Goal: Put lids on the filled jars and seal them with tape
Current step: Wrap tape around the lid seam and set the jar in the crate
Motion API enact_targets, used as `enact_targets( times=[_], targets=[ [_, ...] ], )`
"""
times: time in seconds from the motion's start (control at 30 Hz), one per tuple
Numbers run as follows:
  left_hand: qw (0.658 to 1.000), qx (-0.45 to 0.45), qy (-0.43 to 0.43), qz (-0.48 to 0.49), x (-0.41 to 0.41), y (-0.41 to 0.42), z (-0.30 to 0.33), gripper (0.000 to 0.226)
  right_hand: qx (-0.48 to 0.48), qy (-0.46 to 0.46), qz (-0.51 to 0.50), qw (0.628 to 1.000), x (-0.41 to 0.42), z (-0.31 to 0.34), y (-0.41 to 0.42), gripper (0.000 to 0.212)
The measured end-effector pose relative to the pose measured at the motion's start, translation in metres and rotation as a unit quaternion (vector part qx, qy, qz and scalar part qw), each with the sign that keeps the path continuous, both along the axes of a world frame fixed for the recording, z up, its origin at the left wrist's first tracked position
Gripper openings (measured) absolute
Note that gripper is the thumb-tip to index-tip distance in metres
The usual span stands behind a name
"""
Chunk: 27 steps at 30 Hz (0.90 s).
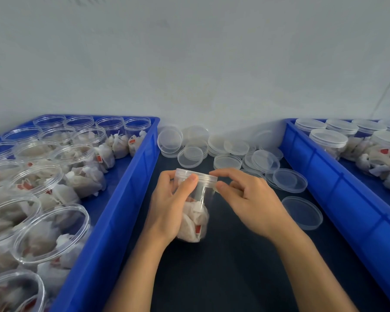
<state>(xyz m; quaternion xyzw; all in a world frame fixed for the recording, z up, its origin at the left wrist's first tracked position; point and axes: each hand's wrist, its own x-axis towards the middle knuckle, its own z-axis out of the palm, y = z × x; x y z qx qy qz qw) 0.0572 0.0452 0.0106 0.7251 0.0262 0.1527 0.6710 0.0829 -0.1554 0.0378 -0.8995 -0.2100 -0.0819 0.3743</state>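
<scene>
Head view, left hand (167,206) grips jar (195,212), right hand (245,199) apparently pinching lid (196,176)

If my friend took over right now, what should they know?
Left hand grips a filled jar standing on the dark table.
Right hand pinches the lid on top of it.
Left bin: open filled jars.
Right bin: lidded jars.
Spare lids lie between the bins.
Left: finish this lid, tape it, do the rest. No tape in sight.
</scene>
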Motion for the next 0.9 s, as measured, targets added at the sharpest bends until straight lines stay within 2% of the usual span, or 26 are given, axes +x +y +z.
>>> enact_targets(
  times=[0.2,0.3,0.37,0.43,0.5,0.6,0.73,0.9],
  targets=[
    [0.999,0.020,0.017,-0.031,0.000,0.004,0.000,0.065,-0.011,-0.031,-0.012,0.999,-0.002,-0.003,0.005,0.016],
    [0.998,0.061,0.010,-0.021,-0.003,0.001,0.001,0.055,-0.016,-0.046,-0.023,0.999,-0.004,-0.003,0.006,0.017],
    [0.991,0.130,0.000,0.030,-0.005,0.000,0.002,0.055,-0.022,-0.058,-0.036,0.997,-0.005,-0.002,0.007,0.017],
    [0.972,0.206,-0.014,0.108,-0.006,-0.002,0.004,0.059,-0.033,-0.063,-0.051,0.996,-0.007,0.000,0.009,0.018],
    [0.956,0.256,-0.017,0.142,-0.007,-0.005,0.007,0.053,-0.042,-0.072,-0.064,0.995,-0.008,0.001,0.013,0.022],
    [0.959,0.258,0.015,0.116,-0.008,-0.015,0.009,0.048,-0.053,-0.088,-0.070,0.992,-0.011,0.001,0.017,0.026],
    [0.959,0.259,0.020,0.115,-0.006,-0.014,0.009,0.063,-0.056,-0.074,-0.053,0.994,-0.013,0.003,0.019,0.027],
    [0.972,0.203,0.033,0.111,-0.002,-0.005,0.004,0.073,-0.062,-0.038,-0.023,0.997,-0.012,0.007,0.015,0.035]
  ],
)
